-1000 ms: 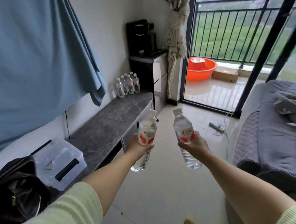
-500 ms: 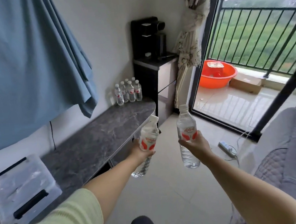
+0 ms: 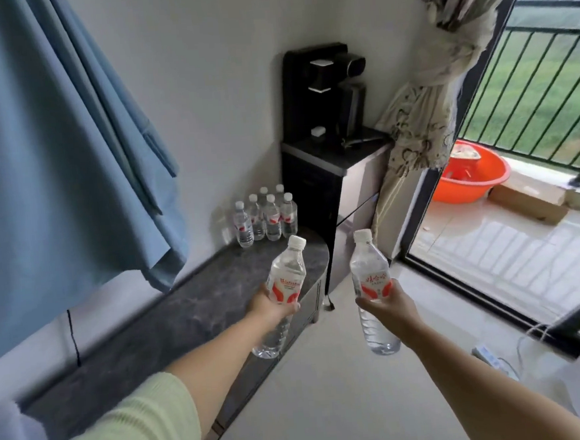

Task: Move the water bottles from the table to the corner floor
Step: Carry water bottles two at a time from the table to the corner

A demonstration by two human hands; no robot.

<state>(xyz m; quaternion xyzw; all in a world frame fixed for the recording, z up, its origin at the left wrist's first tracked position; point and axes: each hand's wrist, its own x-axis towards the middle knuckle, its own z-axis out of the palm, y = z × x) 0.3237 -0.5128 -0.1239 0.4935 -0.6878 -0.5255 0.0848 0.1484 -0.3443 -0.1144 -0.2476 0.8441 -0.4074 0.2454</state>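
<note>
Small room with a dark stone-topped bench (image 3: 172, 317) along the white wall, a bottle carried in each hand

Left hand (image 3: 270, 305) is wrapped around the label of the left bottle (image 3: 284, 285), cap tilted up and away over the bench's far rounded end; right hand (image 3: 389, 304) clasps the right bottle (image 3: 372, 282) by its middle, nearly upright over the pale floor (image 3: 328, 389). Six more bottles (image 3: 266, 216) stand clustered at the bench's far corner against the wall, beside a black cabinet (image 3: 310, 191). That corner lies straight ahead of both hands, the left one nearer the bench edge, so I judge the carry is heading for floor space near there, where the bottles would go down upright
</note>
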